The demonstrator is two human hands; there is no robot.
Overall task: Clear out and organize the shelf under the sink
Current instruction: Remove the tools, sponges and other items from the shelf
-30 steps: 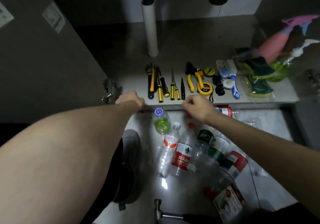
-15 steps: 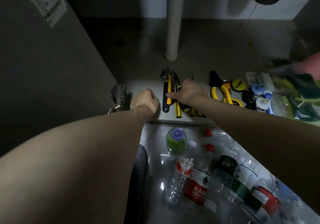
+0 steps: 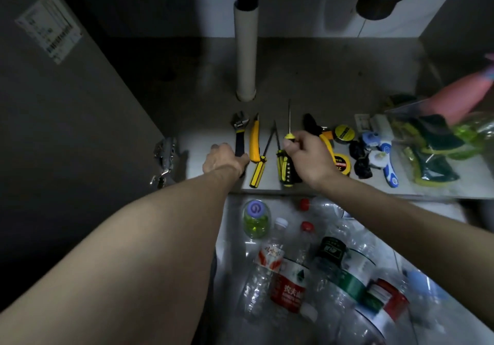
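Observation:
Tools lie in a row on the grey shelf (image 3: 203,141) under the sink. My left hand (image 3: 223,159) grips the dark handle of an adjustable wrench (image 3: 239,130) at the row's left end. Beside it lie a yellow utility knife (image 3: 254,141) and a yellow-handled screwdriver (image 3: 260,164). My right hand (image 3: 307,157) pinches the handle of a thin screwdriver (image 3: 289,125) whose shaft points to the back. More yellow-and-black screwdrivers (image 3: 284,167) lie under that hand. Yellow pliers (image 3: 316,129) and a tape measure (image 3: 343,164) sit right of it.
A white drain pipe (image 3: 246,53) stands behind the tools. Sponges in a clear bag (image 3: 433,144), a pink bottle (image 3: 462,98) and a blue-white brush (image 3: 387,163) fill the shelf's right side. Several empty plastic bottles (image 3: 288,278) lie on the floor in front. A door hinge (image 3: 164,155) sticks out at left.
My left hand moved right onto the wrench handle. My right hand lifted off the screwdriver bundle with the thin screwdriver; the screwdrivers now lie spread apart. The view moved closer.

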